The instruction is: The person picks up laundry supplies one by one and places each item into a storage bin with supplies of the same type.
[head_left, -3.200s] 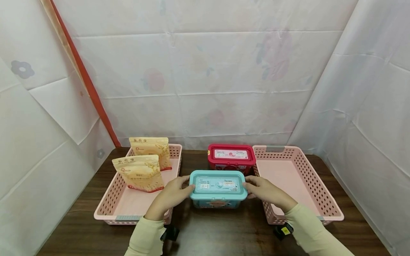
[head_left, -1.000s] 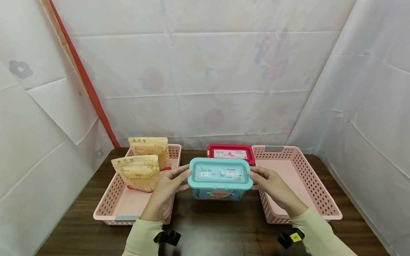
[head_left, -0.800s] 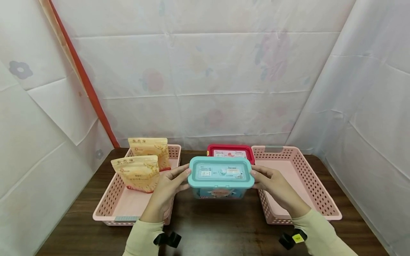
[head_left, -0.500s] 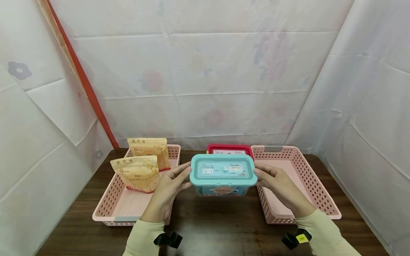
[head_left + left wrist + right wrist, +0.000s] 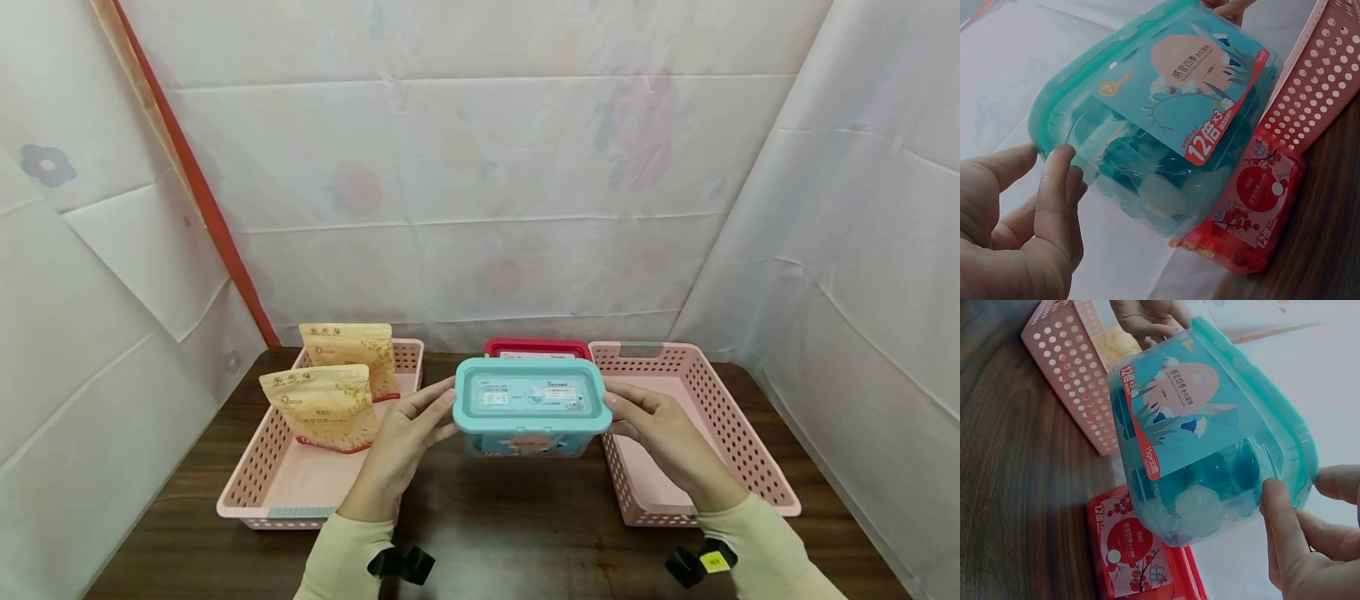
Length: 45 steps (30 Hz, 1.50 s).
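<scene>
A teal lidded tub of laundry pods (image 5: pixel 532 408) is held up off the table, its pods showing through the clear wall (image 5: pixel 1210 500) in the right wrist view. My left hand (image 5: pixel 405 442) grips its left end, thumb and fingers at the lid's rim. At the opposite end my right hand (image 5: pixel 667 437) pinches the rim in the same way. In the left wrist view, the left fingertips (image 5: pixel 1060 153) lie right at the lid's corner. A red tub of laundry pods (image 5: pixel 536 347) stands behind, mostly hidden by the teal one in the head view.
On the left, a pink basket (image 5: pixel 247 479) holds two yellow pouches, a front pouch (image 5: pixel 322 408) and a rear pouch (image 5: pixel 352 350). Another pink basket (image 5: pixel 697 425) stands to the right, beside the red tub. Dark wooden table (image 5: pixel 510 533); a pale cloth wall rises behind.
Both hands have lifted the teal tub from the table since the earliest frame. Over the last second it has risen a little more and shifted slightly right, covering more of the red tub.
</scene>
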Tool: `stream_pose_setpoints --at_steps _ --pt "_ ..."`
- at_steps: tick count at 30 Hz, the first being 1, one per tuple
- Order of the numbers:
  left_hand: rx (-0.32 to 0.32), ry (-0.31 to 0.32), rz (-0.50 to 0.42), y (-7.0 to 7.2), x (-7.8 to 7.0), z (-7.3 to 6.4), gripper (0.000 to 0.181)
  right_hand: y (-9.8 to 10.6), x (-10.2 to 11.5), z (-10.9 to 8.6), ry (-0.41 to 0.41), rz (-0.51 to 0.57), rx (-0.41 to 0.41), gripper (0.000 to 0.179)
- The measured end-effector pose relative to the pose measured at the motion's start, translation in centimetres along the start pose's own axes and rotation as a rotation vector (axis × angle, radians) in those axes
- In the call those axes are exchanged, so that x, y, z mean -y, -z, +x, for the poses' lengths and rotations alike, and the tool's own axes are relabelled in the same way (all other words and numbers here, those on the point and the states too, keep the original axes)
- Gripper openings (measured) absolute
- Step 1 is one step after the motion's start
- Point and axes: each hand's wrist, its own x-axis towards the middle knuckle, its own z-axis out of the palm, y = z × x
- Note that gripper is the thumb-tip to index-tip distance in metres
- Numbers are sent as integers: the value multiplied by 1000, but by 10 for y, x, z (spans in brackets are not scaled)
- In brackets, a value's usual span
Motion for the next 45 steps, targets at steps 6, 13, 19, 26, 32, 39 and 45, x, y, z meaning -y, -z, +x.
stream_pose_setpoints --at_steps 6,13,19,26,32,39,45 --pt "5 -21 -3 -7 2 2 39 5 1 -2 -3 22 -11 54" --pt "41 -44 -35 -18 4 6 40 14 0 -5 25 22 -44 53" --pt "74 -47 -46 -29 6 10 39 22 0 -9 54 27 -72 52" --pt "103 -46 -36 -41 8 17 43 35 0 -14 73 39 -98 38" --pt "116 -34 -40 -53 8 22 42 46 1 -18 75 45 -110 39" --pt "156 -22 -41 -67 10 26 44 57 3 -26 21 55 -175 34" --pt "199 -15 -55 -80 16 32 45 69 2 -31 3 105 -209 21"
